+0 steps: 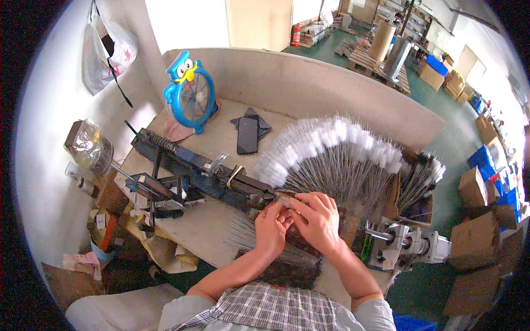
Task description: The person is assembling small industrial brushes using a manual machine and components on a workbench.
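Both hands meet at the right end of a long black metal machine with a spring at its far end. My left hand has its fingers curled inward, pinched close to the machine's end. My right hand reaches over from the right, thumb and fingers pressed together at the same spot. Something small and pale shows between the fingertips, too blurred to name. Just beyond the hands lies a wide fan of thin wire brushes with white bristle tips. Loose thin wires lie beside my left wrist.
A motor unit with a shaft stands at the right. Behind it is a cardboard box holding dark brushes. A blue duck-shaped fan and a black phone sit toward the back, before a low partition.
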Demonstrator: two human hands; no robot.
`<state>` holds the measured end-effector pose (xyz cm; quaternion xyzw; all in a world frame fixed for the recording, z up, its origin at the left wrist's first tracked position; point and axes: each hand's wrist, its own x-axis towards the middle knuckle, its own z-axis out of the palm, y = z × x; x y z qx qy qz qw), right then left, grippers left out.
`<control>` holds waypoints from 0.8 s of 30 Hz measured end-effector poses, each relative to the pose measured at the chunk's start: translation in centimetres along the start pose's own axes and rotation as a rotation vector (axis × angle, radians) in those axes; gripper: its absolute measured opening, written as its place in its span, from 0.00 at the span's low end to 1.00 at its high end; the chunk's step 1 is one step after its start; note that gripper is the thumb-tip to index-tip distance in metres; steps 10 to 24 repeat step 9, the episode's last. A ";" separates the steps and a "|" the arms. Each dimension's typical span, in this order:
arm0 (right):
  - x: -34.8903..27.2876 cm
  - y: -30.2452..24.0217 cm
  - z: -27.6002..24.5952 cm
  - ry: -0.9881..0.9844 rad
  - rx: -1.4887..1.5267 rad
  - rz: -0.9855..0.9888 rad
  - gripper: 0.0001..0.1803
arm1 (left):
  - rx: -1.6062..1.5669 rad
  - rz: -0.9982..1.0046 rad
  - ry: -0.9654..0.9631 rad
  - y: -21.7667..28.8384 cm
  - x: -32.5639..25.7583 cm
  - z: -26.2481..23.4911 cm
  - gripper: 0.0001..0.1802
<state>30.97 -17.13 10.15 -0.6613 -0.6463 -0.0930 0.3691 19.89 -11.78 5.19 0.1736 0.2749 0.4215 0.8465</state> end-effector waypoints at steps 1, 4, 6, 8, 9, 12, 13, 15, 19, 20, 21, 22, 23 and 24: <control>0.0 -0.1 0.1 0.005 0.002 0.005 0.15 | -0.015 -0.015 0.015 0.2 -0.1 0.6 0.06; 0.2 -0.3 0.5 -0.004 0.004 0.014 0.16 | -0.042 -0.030 0.052 0.4 -0.1 0.7 0.07; 0.3 -0.3 0.7 -0.017 0.005 0.016 0.16 | -0.054 -0.026 0.074 0.2 0.0 0.4 0.07; 0.3 -0.2 0.7 -0.006 0.013 0.012 0.17 | -0.066 -0.010 0.050 -0.2 0.4 -0.2 0.07; 0.1 0.0 0.8 -0.026 0.011 0.008 0.18 | -0.063 -0.011 0.055 -0.1 0.3 -0.1 0.08; 0.1 0.0 0.8 -0.026 0.011 0.008 0.18 | -0.063 -0.011 0.055 -0.1 0.3 -0.1 0.08; 0.1 0.0 0.8 -0.026 0.011 0.008 0.18 | -0.063 -0.011 0.055 -0.1 0.3 -0.1 0.08; 0.1 0.0 0.8 -0.026 0.011 0.008 0.18 | -0.063 -0.011 0.055 -0.1 0.3 -0.1 0.08; 0.1 0.0 0.8 -0.026 0.011 0.008 0.18 | -0.063 -0.011 0.055 -0.1 0.3 -0.1 0.08; 0.1 0.0 0.8 -0.026 0.011 0.008 0.18 | -0.063 -0.011 0.055 -0.1 0.3 -0.1 0.08; 0.1 0.0 0.8 -0.026 0.011 0.008 0.18 | -0.063 -0.011 0.055 -0.1 0.3 -0.1 0.08; 0.1 0.0 0.8 -0.026 0.011 0.008 0.18 | -0.063 -0.011 0.055 -0.1 0.3 -0.1 0.08; 0.1 0.0 0.8 -0.026 0.011 0.008 0.18 | -0.063 -0.011 0.055 -0.1 0.3 -0.1 0.08; 0.1 0.0 0.8 -0.026 0.011 0.008 0.18 | -0.063 -0.011 0.055 -0.1 0.3 -0.1 0.08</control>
